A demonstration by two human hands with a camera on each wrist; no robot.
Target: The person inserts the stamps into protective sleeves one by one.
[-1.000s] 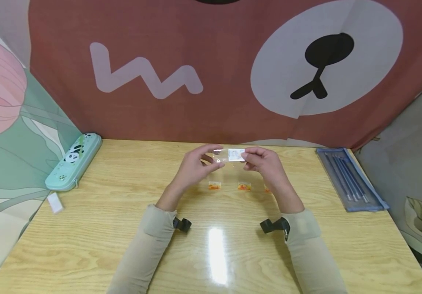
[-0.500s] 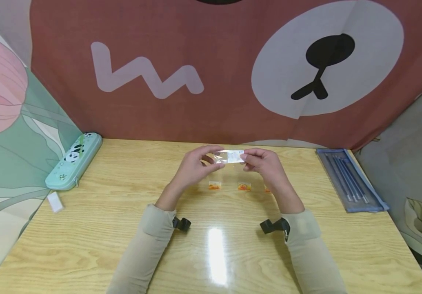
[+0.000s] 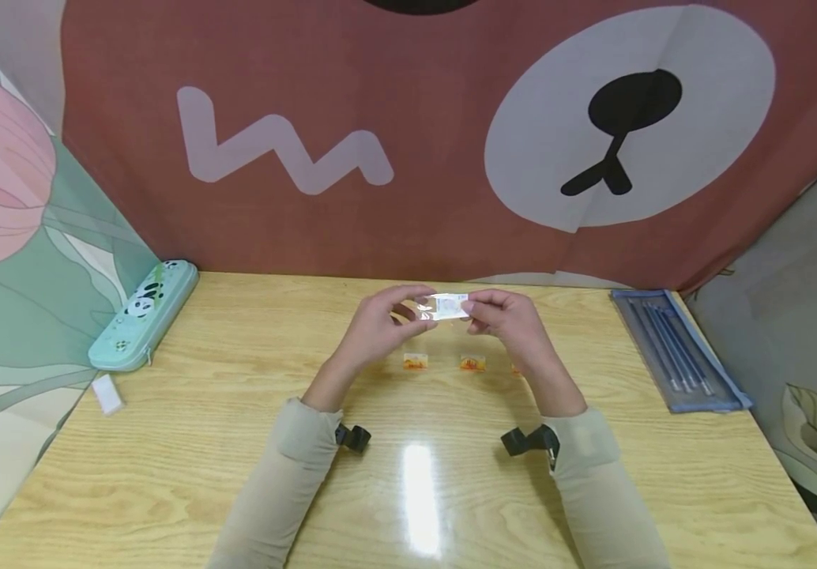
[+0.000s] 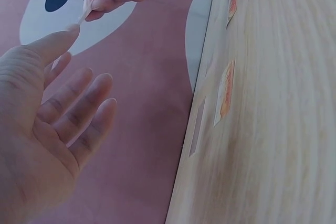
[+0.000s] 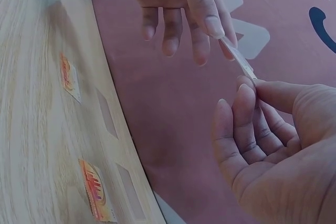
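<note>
Between my two hands, raised over the back of the table, is a small flat packet [image 3: 451, 306] of clear plastic with a white printed panel. My left hand [image 3: 378, 322] pinches its clear end between thumb and forefinger; the other fingers are spread in the left wrist view. At the white end, my right hand [image 3: 511, 322] pinches it between thumb and curled fingers. The packet [image 5: 239, 59] appears nearly edge-on in the right wrist view. Below the hands, an orange-and-white packet [image 3: 416, 361], a second orange packet [image 3: 472, 363] and a third, partly hidden by the right wrist, lie in a row.
A mint panda pencil case [image 3: 144, 314] lies at the back left, with a small white block [image 3: 107, 393] in front of it. To the right is a blue-edged mesh pouch [image 3: 680, 350] holding several pencils. A printed cloth [image 3: 295, 229] hangs behind the table.
My hands have come slightly closer together, and the packet has tilted a little, its clear end shining more. Both grips stay as they were; the things on the table have not moved.
</note>
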